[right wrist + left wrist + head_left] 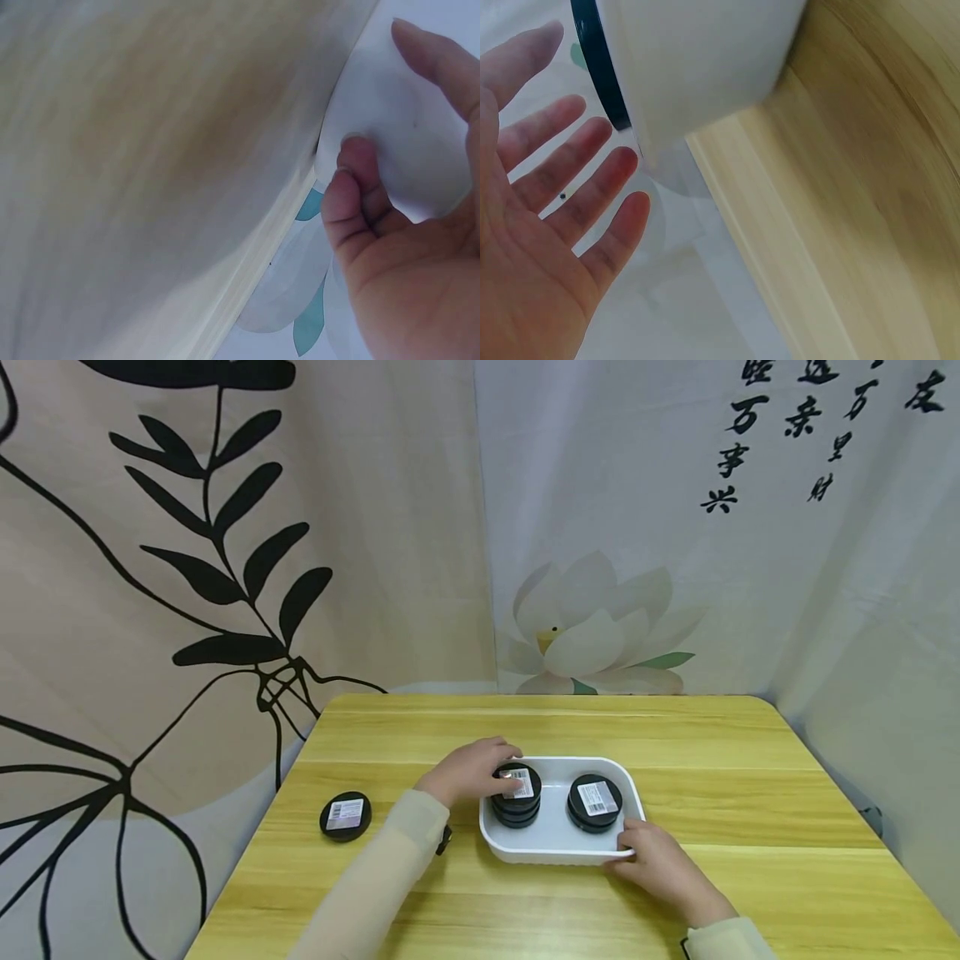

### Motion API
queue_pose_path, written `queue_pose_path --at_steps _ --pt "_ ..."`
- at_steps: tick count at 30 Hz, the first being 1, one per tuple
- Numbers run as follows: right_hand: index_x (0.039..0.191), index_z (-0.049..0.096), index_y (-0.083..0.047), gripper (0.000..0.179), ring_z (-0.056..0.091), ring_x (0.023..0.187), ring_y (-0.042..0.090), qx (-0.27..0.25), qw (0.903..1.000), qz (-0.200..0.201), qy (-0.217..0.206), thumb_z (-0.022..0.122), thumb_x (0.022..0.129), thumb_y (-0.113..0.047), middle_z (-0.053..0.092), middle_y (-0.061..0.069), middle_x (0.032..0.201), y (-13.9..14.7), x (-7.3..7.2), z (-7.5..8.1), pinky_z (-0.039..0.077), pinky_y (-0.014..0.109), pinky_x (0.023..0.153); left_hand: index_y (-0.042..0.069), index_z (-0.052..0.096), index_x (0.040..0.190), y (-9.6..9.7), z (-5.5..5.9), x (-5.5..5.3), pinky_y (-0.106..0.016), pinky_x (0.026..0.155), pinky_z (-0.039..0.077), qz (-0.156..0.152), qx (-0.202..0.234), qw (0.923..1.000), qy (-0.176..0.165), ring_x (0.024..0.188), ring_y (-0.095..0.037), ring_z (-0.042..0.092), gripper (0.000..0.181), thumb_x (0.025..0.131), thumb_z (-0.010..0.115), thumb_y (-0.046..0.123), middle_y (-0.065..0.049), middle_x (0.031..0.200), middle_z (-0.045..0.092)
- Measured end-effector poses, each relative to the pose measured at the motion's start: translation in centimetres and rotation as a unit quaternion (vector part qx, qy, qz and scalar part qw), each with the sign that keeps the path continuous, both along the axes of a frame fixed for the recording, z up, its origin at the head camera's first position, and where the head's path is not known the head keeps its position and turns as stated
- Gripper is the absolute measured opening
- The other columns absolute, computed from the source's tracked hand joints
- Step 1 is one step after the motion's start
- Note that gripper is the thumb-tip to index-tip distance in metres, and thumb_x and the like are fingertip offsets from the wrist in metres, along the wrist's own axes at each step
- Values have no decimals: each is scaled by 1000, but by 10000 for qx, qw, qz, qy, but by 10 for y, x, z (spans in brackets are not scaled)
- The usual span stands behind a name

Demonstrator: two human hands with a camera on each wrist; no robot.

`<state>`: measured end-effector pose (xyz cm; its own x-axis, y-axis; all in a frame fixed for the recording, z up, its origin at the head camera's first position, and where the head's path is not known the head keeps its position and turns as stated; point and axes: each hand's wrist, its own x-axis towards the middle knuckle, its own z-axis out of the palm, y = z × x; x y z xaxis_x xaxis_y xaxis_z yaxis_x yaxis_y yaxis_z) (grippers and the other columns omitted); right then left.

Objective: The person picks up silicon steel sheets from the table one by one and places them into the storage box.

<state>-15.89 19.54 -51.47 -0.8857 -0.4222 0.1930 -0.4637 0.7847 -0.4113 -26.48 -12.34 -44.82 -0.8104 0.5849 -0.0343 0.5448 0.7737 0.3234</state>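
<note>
A white rectangular tray (555, 853) stands on the wooden table with two stacks of round black discs in it. The left stack (517, 814) looks taller than the right stack (595, 802); the top discs carry white barcode labels. My left hand (472, 772) is at the left stack, its thumb over the top label. In the left wrist view its fingers are spread and fairly straight beside a black disc rim (600, 71) showing above the tray wall. My right hand (663, 870) grips the tray's near right corner, thumb at the rim and fingers curled low against the wall.
One more labelled black disc (345, 817) lies on the table (720, 760), left of the tray and beside my left forearm. Behind the table hangs a curtain (405, 527) printed with plants, a lotus and writing.
</note>
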Motion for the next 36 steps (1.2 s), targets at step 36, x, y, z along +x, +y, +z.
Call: queue_pose_path --at_steps 36 --pt "69 64 -22 25 43 69 1 -12 10000 -24 -16 87 75 -30 47 -14 75 -1 0 -2 41 24 63 20 59 140 -39 -9 5 -45 109 47 624 66 9980 -53 129 -23 57 52 98 61 51 -4 143 58"
